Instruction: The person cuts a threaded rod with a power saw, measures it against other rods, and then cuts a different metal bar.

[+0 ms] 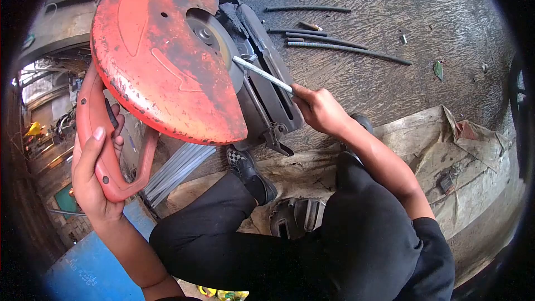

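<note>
Rust and chipped paint are seen across the big red guard (161,56) of a cut-off saw (245,95), which is tilted up over its dark base. A grey disc (223,42) with a metal hub shows at the open edge of the guard. A red loop handle (97,134) is joined to the guard on the left, and the left hand (92,175) is wrapped around it, with the thumb laid straight up along the grip.

One threaded rod (262,74), thin, bright and silvery, is laid across the base of the saw. Its far end is set against the disc, and its near end is gripped in the closed right hand (317,108). The hands are held well apart, with the guard between them.

One saw, one disc and one held rod are counted. On the rough dark floor beyond the saw, four long dark rods (348,49) are counted, lying nearly parallel, with a short stub beside them. A bundle of pale metal bars (178,170) is seen under the guard; the number in it cannot be told. One shoe with a checkered patch (251,175) is planted just beside the base, at the end of a leg in black trousers. Crumpled brown sacking (473,139) is spread at the right.
</note>
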### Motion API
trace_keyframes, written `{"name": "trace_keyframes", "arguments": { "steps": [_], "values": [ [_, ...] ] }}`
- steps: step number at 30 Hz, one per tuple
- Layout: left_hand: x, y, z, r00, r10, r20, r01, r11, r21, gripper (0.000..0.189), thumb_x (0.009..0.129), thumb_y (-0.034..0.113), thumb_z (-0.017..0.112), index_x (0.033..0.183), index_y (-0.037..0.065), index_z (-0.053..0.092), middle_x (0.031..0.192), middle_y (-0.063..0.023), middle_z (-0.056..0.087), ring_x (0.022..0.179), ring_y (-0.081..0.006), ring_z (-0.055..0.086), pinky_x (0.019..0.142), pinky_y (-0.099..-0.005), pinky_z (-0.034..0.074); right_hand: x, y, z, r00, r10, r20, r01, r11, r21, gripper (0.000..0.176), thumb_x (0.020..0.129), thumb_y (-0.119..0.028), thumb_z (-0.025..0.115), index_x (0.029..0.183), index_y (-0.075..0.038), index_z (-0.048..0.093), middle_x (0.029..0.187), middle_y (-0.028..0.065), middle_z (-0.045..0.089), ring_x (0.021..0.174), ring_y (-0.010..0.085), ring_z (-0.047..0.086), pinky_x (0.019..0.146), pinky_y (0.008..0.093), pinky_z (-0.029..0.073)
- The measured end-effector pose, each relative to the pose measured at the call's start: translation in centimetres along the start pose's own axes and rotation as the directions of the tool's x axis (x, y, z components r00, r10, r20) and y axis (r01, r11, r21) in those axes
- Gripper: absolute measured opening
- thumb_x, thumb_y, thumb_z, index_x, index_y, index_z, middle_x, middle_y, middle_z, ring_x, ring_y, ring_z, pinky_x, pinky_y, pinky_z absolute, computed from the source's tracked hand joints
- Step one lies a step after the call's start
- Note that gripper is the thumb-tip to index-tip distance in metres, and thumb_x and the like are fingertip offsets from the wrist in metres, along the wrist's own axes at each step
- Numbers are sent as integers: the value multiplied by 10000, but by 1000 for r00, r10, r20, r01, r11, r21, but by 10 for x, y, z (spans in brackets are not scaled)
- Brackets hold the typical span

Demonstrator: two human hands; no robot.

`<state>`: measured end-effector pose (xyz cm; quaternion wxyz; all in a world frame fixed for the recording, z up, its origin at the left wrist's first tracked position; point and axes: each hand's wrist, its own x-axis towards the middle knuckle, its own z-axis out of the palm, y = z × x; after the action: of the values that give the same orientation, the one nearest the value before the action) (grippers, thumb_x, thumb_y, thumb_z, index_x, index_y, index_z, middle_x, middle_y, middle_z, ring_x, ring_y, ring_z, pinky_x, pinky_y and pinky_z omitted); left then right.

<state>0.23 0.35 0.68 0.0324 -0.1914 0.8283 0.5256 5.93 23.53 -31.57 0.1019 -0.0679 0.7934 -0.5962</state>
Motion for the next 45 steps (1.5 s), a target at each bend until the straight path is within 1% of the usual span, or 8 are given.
{"name": "trace_keyframes", "arguments": {
  "steps": [14, 17, 20, 23, 26, 37, 39, 45],
  "values": [
    [0, 1, 3, 999, 38, 0, -38, 999, 20, 478, 877, 129, 589, 1295, -30, 420, 1133, -127, 585, 872, -150, 591, 788, -261, 494, -2, -3, -5, 985, -166, -55, 139, 934, -328, 361, 819, -59, 604, 1178, -29, 584, 748, 189, 607, 627, 394, 595, 557, 442, 484],
    [-2, 2, 8, 999, 43, 9, -43, 999, 7, 478, 884, 122, 576, 1305, -32, 409, 1147, -134, 581, 922, -167, 591, 804, -263, 492, 0, -9, -11, 961, -243, -132, 203, 944, -260, 322, 868, -117, 582, 1176, -23, 583, 689, 156, 584, 560, 303, 596, 540, 403, 469],
    [6, -4, -16, 997, 7, 80, -17, 991, 136, 547, 873, 157, 582, 1330, -66, 381, 1190, -187, 549, 1003, -193, 568, 840, -271, 453, 11, 2, -16, 978, 208, -6, -205, 970, 129, 324, 929, -277, 526, 1038, 7, 637, 781, 226, 630, 719, 356, 633, 681, 436, 465],
    [4, -5, -11, 997, 35, 66, -43, 992, 115, 545, 878, 156, 577, 1333, -67, 376, 1190, -194, 547, 1002, -199, 569, 839, -269, 454, 13, 12, -28, 921, 248, 302, -341, 887, 312, 306, 980, -285, 468, 885, -14, 572, 598, -28, 441, 515, 56, 380, 454, 252, 305],
    [1, -3, 1, 999, 46, 11, -47, 994, 95, 545, 878, 152, 573, 1334, -70, 372, 1183, -192, 550, 1002, -206, 569, 840, -270, 453, 12, 7, -32, 882, 241, 406, -425, 779, 461, 283, 987, -281, 457, 959, -35, 594, 602, -53, 402, 495, 31, 340, 435, 222, 260],
    [0, -2, 1, 1000, 9, 13, -9, 1000, 0, 503, 885, 111, 571, 1327, -38, 383, 1174, -158, 557, 961, -206, 588, 871, -290, 478, 13, 13, -5, 904, 114, 411, -347, 757, 554, 310, 990, -287, 462, 1119, -36, 591, 617, -80, 350, 533, 19, 311, 455, 210, 258],
    [-1, -2, 2, 1000, 14, -16, -14, 1000, 2, 501, 885, 112, 569, 1326, -39, 384, 1176, -159, 556, 957, -205, 587, 874, -291, 476, 12, 7, -3, 942, 111, 316, -256, 847, 466, 257, 989, -220, 442, 916, -17, 582, 624, -23, 456, 610, 70, 416, 553, 273, 372],
    [0, -2, -1, 1000, 7, 23, -8, 1000, 30, 500, 882, 120, 570, 1324, -36, 395, 1177, -153, 564, 942, -197, 585, 855, -286, 475, 11, 0, 0, 973, 75, 218, -151, 924, 352, 212, 962, -166, 466, 971, 19, 569, 630, 105, 502, 626, 144, 459, 611, 343, 421]
  ]
}}
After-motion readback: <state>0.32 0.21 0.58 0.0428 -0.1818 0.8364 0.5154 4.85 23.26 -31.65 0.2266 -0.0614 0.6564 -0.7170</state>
